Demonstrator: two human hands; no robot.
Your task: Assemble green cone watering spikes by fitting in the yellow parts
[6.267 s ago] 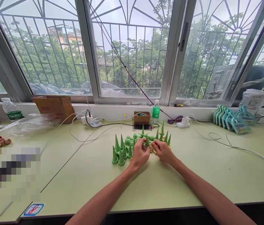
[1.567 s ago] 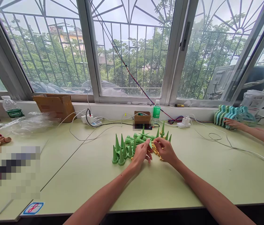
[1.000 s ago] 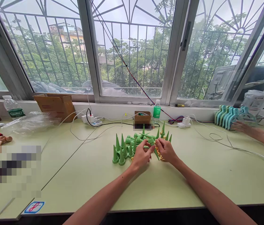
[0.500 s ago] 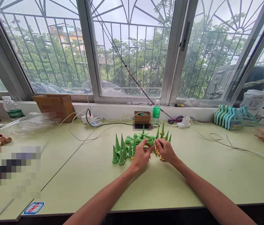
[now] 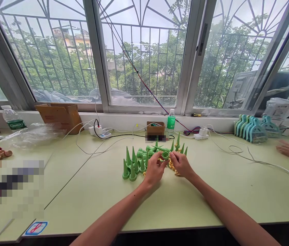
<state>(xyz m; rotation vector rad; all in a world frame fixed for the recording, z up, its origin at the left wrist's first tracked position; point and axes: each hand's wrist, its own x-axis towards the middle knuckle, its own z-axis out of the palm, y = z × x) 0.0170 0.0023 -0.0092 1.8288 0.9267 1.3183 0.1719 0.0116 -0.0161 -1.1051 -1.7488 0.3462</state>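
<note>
Near the centre of the frame, the left hand (image 5: pixel 156 169) clasps a green cone piece (image 5: pixel 165 158), its round open end turned up toward the camera. The right hand (image 5: pixel 182 164) is bunched closed just beside that rim (whether on something small, I cannot tell). Yellow pieces (image 5: pixel 172 166) lie beneath; green cones (image 5: pixel 132 172) stand at centre-left.

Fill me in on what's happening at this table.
A person's left hand holds a green cone-shaped piece with its round, open end showing. The right hand is pinched close beside that end; whether it grips anything small is hard to tell. Around them are more green cones, some upright, others on their sides, plus small yellow parts by the right hand. Another person's hand is at the picture's right edge.
</note>
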